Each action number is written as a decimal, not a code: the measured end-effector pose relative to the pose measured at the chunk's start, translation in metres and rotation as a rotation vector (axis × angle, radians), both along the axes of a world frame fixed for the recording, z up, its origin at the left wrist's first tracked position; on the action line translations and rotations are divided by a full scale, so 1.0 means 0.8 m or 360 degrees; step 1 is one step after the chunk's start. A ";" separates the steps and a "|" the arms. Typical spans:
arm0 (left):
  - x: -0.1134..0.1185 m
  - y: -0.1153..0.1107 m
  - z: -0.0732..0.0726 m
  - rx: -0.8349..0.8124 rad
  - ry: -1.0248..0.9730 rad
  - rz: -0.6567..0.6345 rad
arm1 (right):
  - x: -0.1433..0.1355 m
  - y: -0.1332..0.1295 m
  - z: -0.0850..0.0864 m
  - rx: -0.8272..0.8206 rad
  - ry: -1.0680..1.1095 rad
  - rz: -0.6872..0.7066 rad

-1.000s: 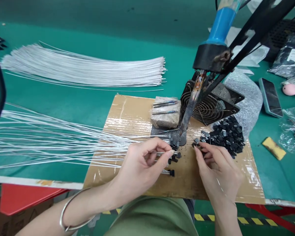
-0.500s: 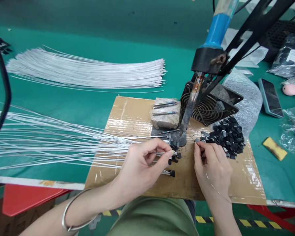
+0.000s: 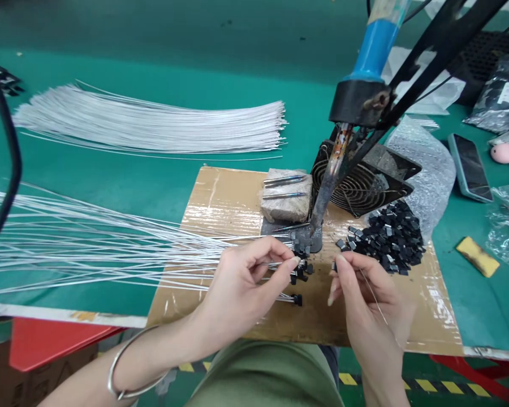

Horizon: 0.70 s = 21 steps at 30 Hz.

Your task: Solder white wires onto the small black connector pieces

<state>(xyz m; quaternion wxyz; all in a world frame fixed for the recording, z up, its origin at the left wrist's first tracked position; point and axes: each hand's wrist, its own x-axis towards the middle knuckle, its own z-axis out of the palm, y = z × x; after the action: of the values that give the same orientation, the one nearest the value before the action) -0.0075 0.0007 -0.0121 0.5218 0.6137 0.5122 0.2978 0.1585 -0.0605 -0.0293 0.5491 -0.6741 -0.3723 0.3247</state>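
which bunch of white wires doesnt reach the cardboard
The far, neatly gathered bunch: it lies on the green tabletop, clear of the cardboard. The nearer, looser bunch spreads over the cardboard, by the left hand.

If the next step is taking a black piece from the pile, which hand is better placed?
Probably the right hand: it is close to the pile, though it pinches a dark piece. The left hand is farther away, pinching a white wire.

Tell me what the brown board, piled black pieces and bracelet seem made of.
Brown board: probably cardboard, glossy in places, given its tan colour and shiny, wrinkled streaks.
Black pieces: probably plastic, dull and dark; silvery faces may be metal.
Bracelet: likely polished metal, silvery with bright highlights.
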 end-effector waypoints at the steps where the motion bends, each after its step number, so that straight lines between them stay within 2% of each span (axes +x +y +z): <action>1: -0.001 0.000 0.000 -0.0013 0.0021 -0.0006 | -0.002 0.001 0.002 0.0001 0.0047 0.0023; 6: -0.001 0.004 0.007 -0.0153 -0.0086 -0.0023 | -0.016 0.006 0.009 -0.0026 0.0260 0.0083; 10: 0.002 0.008 0.016 -0.0256 -0.0287 -0.0055 | -0.031 0.008 0.013 -0.0091 0.0437 -0.0010; 21: 0.002 0.012 0.015 -0.0304 -0.0414 -0.0047 | -0.035 0.005 0.005 0.0023 0.0396 0.0046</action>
<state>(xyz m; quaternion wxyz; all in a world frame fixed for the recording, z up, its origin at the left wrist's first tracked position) -0.0060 0.0104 -0.0005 0.6439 0.5250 0.4574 0.3170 0.1306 -0.0565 -0.0256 0.5911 -0.6192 -0.3132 0.4112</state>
